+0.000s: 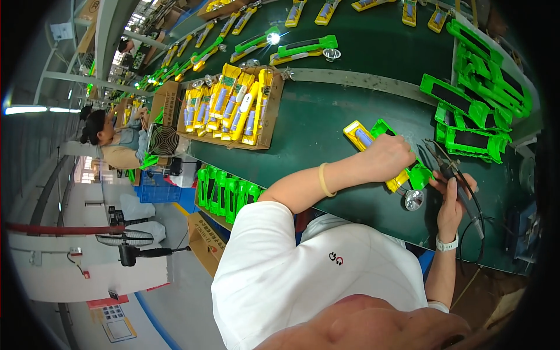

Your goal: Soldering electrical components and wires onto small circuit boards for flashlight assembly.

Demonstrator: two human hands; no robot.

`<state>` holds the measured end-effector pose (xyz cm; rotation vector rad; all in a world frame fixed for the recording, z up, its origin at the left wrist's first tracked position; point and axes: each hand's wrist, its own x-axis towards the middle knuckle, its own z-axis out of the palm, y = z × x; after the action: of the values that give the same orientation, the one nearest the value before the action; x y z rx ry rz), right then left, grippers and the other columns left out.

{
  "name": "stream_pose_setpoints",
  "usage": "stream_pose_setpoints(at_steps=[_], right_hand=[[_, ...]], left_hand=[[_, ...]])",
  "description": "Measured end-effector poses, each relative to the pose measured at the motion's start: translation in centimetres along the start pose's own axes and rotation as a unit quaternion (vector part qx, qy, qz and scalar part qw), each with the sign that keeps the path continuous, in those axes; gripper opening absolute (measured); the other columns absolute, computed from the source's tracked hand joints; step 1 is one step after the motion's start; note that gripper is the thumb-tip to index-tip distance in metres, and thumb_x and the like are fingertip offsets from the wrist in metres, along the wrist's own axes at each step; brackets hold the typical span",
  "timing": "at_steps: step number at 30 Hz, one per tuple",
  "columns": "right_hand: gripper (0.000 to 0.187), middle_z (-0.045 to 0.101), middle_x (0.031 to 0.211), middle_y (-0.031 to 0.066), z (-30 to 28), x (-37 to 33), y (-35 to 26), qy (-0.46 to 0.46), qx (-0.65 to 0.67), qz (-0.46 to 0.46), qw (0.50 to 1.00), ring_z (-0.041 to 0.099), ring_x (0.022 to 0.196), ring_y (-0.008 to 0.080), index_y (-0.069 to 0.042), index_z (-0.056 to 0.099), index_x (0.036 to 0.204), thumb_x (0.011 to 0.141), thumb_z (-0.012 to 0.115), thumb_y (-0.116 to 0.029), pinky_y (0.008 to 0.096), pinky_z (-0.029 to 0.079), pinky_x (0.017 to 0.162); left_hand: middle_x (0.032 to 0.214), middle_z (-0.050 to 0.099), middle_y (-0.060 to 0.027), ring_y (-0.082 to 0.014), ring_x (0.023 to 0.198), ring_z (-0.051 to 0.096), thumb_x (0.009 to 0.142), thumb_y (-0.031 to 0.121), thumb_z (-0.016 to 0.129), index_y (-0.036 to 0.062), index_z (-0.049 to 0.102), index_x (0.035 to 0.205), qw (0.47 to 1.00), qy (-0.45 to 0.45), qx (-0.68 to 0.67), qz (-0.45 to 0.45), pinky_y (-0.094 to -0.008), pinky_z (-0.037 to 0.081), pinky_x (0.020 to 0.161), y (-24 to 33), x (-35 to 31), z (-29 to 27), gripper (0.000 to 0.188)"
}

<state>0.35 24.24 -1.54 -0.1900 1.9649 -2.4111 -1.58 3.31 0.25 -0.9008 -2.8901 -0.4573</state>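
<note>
My left hand (389, 157) is closed over a lamp being put together on the green bench; whatever its fingers pinch is hidden. From under it show a yellow housing half (357, 135) with a lilac cylindrical cell, and a bright green housing part (419, 176). A round silver reflector (413, 200) sits at the lamp's near end. My right hand (450, 201) is closed around the grey handle of a corded tool that looks like a soldering iron (466, 195), close to the green part. Its working tip is hard to make out.
Green housings with dark panels (472, 105) are piled at the right. A cardboard box (224, 142) of yellow halves stands left of my arm. More lamps (306, 46) line the bench's far part. Green parts fill a lower box (224, 192). A co-worker (116, 137) sits at the far left.
</note>
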Motion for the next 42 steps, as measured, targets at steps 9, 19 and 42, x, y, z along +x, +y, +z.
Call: stream_pose_setpoints(at_steps=[9, 19, 42], right_hand=[[0.020, 0.053, 0.097, 0.0171, 0.3, 0.1, -0.1, 0.000, 0.008, -0.010, 1.000, 0.064, 0.082, 0.0263, -0.001, 0.034, 0.106, 0.092, 0.045, -0.009, 0.0335, 0.054, 0.070], [0.020, 0.056, 0.094, 0.0163, -0.6, -0.4, 0.1, 0.003, -0.009, 0.018, 1.000, 0.064, 0.082, 0.0231, -0.002, 0.034, 0.107, 0.091, 0.045, -0.007, 0.0293, 0.053, 0.067], [0.025, 0.050, 0.078, 0.0049, 5.9, -0.8, 1.7, 0.031, -0.011, 0.054, 0.998, 0.053, 0.060, 0.0070, -0.002, 0.037, 0.095, 0.083, 0.058, -0.003, 0.0195, 0.045, 0.052]], left_hand=[[0.067, 0.057, -0.0062, -0.0237, 0.070, 0.058, 0.066, 0.013, 0.058, 0.0071, 0.057, 0.065, 1.000, 0.012, 0.008, 0.005, -0.0346, 0.048, 0.057, 0.1, -0.1, -0.1, 0.006], [0.068, 0.060, -0.0080, -0.0210, 0.063, 0.059, 0.071, 0.019, 0.069, 0.0036, 0.062, 0.080, 0.973, 0.071, -0.198, -0.095, -0.0314, 0.048, 0.059, 0.2, -1.1, -2.0, 0.019], [0.075, 0.054, -0.0101, -0.0258, 0.077, 0.054, 0.074, 0.008, 0.059, 0.0044, 0.063, 0.081, 0.985, -0.071, -0.158, 0.015, -0.0350, 0.046, 0.069, -8.6, -1.7, -3.1, 0.009]])
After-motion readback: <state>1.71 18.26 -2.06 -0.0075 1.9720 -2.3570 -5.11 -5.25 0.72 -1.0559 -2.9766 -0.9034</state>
